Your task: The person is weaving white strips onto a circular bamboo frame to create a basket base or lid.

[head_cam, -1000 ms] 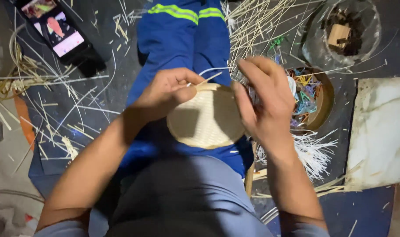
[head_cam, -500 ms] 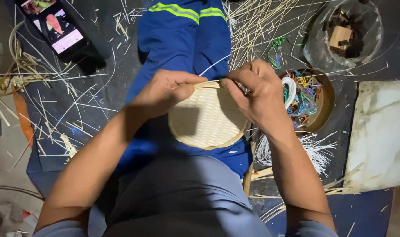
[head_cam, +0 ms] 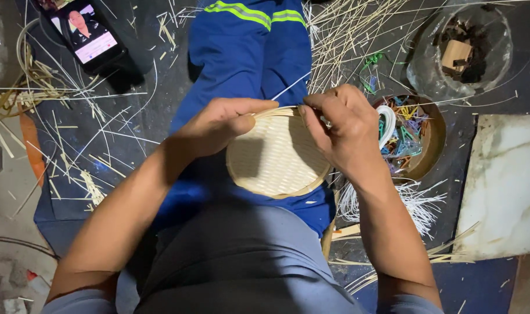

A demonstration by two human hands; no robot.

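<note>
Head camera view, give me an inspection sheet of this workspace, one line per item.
Surface: dark floor, strewn with thin pale strips.
Job's things: round woven disc resting on the person's lap, over blue trousers.
Clutter: bowl of coloured ties; grey basin holding scraps; bundle of white strands; pale stone slab.
Hands: left hand grips the disc's upper left rim; right hand pinches the top rim.
Cables: nothing seen.
Surroundings: lit phone propped at upper left.
</note>
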